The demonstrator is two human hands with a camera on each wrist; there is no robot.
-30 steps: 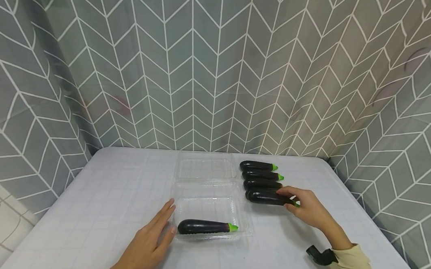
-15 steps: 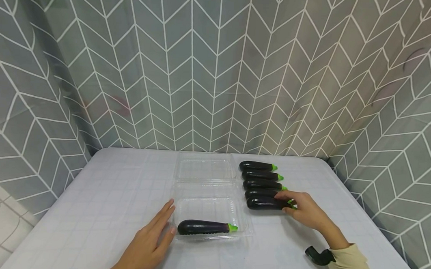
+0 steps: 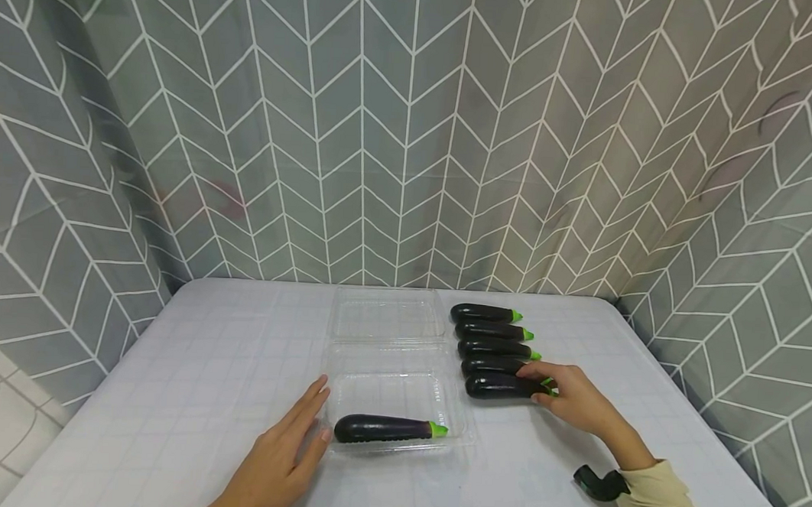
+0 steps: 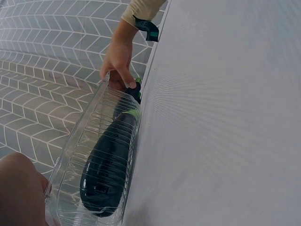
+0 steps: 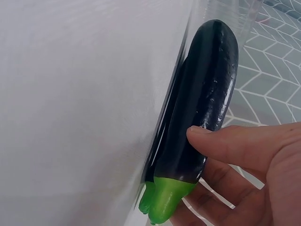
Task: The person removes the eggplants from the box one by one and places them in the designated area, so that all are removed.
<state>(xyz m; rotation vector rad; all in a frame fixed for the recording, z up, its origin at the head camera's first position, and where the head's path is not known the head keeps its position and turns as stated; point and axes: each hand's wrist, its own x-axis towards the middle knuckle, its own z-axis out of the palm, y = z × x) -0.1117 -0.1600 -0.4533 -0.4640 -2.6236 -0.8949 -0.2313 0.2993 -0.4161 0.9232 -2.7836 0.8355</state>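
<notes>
While your right hand pinched the green stem end of the nearest eggplant in the row, its long axis ran left to right, pointing toward the clear tray just left; your left hand lay flat and relaxed against the tray's left edge on the desk.

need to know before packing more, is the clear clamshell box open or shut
Open. The clamshell box lies flat with its lid folded back on the table, and one eggplant sits uncovered in the near half.
</notes>
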